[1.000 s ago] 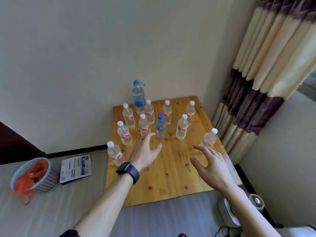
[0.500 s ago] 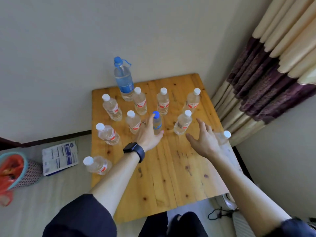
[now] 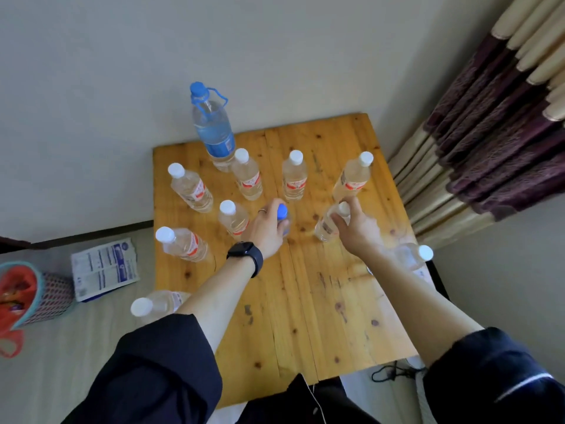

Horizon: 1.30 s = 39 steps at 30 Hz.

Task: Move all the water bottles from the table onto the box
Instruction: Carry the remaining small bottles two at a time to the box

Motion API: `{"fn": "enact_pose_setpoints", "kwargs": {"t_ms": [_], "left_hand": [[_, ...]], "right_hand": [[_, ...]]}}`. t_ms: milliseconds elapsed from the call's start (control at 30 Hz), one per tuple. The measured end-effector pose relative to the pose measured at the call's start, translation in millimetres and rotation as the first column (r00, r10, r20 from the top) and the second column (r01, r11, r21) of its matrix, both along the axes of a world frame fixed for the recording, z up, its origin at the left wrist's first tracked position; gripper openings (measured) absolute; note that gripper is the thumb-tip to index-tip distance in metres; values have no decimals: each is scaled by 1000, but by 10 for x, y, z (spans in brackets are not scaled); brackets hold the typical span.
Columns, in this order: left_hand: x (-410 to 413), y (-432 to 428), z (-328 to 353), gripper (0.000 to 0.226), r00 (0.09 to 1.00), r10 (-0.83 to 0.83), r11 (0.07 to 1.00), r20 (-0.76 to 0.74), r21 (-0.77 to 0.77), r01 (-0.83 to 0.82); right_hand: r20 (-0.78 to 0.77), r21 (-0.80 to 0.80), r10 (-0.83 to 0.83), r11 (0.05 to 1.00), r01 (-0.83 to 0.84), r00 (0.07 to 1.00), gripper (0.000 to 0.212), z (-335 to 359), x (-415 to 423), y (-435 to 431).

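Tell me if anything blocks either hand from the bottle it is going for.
Nothing does. The left hand grips the blue-capped bottle, and the right hand grips a white-capped bottle near its neck. The box is not in view.

soft, even daylight, brightest on the cream bands of the curtain (image 3: 477, 123) in the upper right, leaves a pale sheen on the right of the desk (image 3: 305, 316) and only faint shadows. wide-angle distortion bends the walls (image 3: 122, 87); the bottle (image 3: 409, 256) at the desk's right edge and the basket (image 3: 52, 295) at far left are blurred.
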<state>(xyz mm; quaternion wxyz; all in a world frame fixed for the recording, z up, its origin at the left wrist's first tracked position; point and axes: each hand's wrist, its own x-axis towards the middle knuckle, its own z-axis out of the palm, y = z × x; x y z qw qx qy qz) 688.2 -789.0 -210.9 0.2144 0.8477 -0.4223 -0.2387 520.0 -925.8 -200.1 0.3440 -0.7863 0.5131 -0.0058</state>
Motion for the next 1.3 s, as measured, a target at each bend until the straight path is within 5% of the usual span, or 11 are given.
{"fn": "enact_pose_setpoints", "kwargs": {"t_ms": [233,367,833,1033,1167,1300], "left_hand": [[-105,467,86,22,992,70,984,-101,-155,-85],[-291,874,38,27,995,54,996,-90,-70,-60],[-873,1351,-25,31,990,-67,977,-125,-210,39],[-979,1412,-122,73,976,59,998,-210,-12,-63],[-1088,1477,-227,95,921,181,981,-344,1,-192],[-1139,1435,-393,97,906,232,968,-354,-11,-252]], "right_hand": [[-62,-103,-18,995,12,998,39,97,-385,359],[6,-80,-50,995,51,999,43,0,-656,781],[-72,-73,123,989,-128,990,41,-6,-812,1562],[-51,-3,70,998,-70,996,49,-65,-823,1592],[42,156,-7,988,0,999,80,-209,-876,1626],[115,280,-89,958,54,989,80,-323,-853,1628]]}}
